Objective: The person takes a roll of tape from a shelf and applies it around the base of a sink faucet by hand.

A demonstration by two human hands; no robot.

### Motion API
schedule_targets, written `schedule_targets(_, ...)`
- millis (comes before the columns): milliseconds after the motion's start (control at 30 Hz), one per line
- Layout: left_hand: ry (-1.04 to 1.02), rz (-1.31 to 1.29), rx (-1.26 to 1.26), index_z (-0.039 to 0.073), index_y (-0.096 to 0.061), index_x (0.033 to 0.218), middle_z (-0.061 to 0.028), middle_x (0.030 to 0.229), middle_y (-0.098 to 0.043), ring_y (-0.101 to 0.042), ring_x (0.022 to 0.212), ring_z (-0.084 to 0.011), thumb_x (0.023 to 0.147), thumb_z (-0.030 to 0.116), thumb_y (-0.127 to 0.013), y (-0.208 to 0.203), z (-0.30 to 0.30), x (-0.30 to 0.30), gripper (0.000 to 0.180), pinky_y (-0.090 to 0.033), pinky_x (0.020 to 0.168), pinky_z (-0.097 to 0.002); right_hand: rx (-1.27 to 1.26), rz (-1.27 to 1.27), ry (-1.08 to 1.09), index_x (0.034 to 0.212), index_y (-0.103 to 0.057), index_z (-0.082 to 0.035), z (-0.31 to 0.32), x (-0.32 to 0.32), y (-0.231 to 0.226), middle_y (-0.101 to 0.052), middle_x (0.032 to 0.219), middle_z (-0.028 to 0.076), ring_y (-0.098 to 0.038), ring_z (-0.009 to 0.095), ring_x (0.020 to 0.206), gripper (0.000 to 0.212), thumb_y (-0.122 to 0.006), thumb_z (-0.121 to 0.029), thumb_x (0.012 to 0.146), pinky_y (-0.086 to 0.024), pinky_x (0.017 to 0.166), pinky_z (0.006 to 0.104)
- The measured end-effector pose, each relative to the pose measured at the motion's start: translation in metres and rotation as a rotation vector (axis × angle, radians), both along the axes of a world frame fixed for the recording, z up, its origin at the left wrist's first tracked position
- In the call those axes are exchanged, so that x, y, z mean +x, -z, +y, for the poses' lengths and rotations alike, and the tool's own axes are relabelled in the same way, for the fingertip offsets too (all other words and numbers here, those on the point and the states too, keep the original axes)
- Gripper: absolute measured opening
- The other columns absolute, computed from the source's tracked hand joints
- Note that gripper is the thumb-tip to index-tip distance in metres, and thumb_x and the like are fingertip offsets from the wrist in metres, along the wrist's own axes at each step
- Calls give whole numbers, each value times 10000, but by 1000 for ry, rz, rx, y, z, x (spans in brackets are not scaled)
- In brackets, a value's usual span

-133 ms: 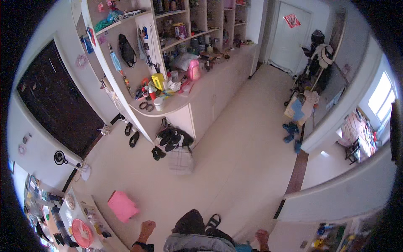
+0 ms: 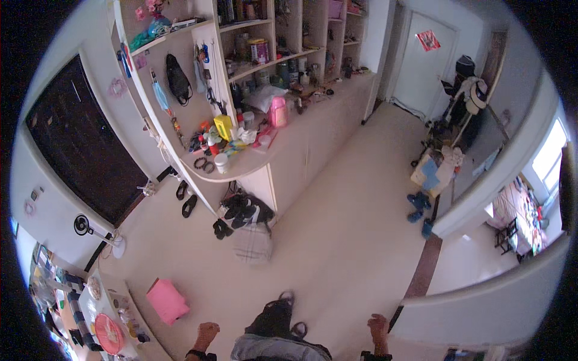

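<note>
My left hand (image 2: 208,332) hangs low in front of me with its fingers curled in and nothing showing in them. Nearest to it, a pink boxy thing (image 2: 167,301) rests on the floor, farther to the left. On the other side my right hand (image 2: 379,327) is raised, its fingers loosely bent and a little apart, holding nothing I can see. Both wrists have dark cuffs or bands. Between the hands are my dark-trousered legs (image 2: 269,317) and sandalled feet. Neither hand touches anything.
A cabinet with a counter (image 2: 247,166) full of small items stands ahead. Shoes on a checked bag (image 2: 253,243) lie at its foot. A white fan (image 2: 117,245) and a table with a red basket (image 2: 109,334) are left. Blue slippers (image 2: 415,215) lie right, before a wall opening.
My view has shifted slightly and my feet have changed places. Both hands show higher in the picture, the right one most; the pink thing appears a little farther left.
</note>
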State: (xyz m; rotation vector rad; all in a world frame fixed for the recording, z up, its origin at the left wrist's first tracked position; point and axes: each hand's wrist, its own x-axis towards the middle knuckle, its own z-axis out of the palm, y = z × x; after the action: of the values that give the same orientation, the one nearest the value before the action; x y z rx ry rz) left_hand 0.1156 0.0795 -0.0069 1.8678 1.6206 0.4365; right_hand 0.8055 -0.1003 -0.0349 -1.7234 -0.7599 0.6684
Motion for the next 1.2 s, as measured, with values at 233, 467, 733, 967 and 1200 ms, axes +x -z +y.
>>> schedule_targets(233,-208,-254,-181,-10,-739,977,-122,771,-741,-717,705,-176,854,92,-683,-4,133,100,168,-584,634,-335,9,-355,-158,1111,-661,56,182,87,-9,-701,760,115,-659,211,658,249,-636,-13,874,-528,617,318)
schedule_targets(467,-45,-35,-63,51,-761,992,-113,788,-744,-723,721,-190,844,124,-716,-19,305,222,171,-574,674,-321,-159,-436,-194,1038,-687,48,276,179,-30,-717,702,108,-688,173,626,226,-616,-78,864,-562,574,294)
schedule_targets(733,-293,-177,-71,75,-766,976,-134,804,-740,-718,717,-196,886,168,-693,-104,444,381,148,-556,660,-326,-261,-417,-265,1068,-654,71,388,339,22,-685,704,108,-659,206,594,309,-741,-124,845,-536,544,305)
schedule_targets(967,-444,-120,149,37,-741,1022,-109,865,-740,-702,792,-186,915,181,-684,-84,433,422,189,-559,715,-335,39,35,-586,1102,-648,45,608,392,-23,-686,752,113,-665,186,657,314,-727,-158,876,-543,608,309)
schedule_targets(1200,-581,-241,229,18,-736,965,-83,1032,-749,-687,920,-161,886,71,-738,-297,509,494,96,-559,800,-323,100,-840,-846,1032,-709,0,758,418,-74,-711,795,164,-701,273,714,226,-677,-86,825,-570,706,395)
